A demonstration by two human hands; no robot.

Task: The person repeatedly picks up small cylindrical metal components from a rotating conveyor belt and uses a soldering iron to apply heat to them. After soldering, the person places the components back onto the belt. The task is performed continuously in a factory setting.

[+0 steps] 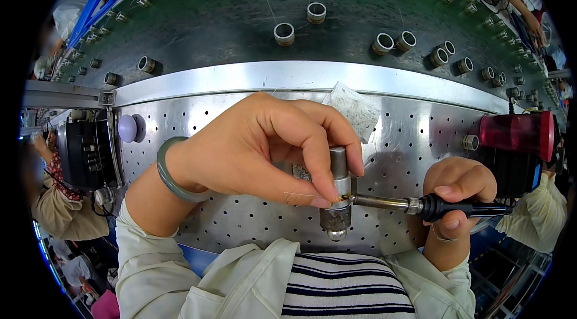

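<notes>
Pinching hair-thin wire [303, 195] by a metal cylinder [343, 185], left hand [264, 148]; right hand [461, 184] gripping slim soldering iron [430, 206]

A broad dark-green conveyor belt [228, 24] spans the room, its surface scuffed and softly reflecting light. Along the belt's near edge runs a bright metal rail [240, 80], and on that same side lies a perforated metal worktop [409, 157]. Blue bars [93, 15] slope beside the belt's left end. Well nearer than the belt, at far left, glows a bluish-white light strip [47, 253]; at right shows blue floor [490, 246].
</notes>
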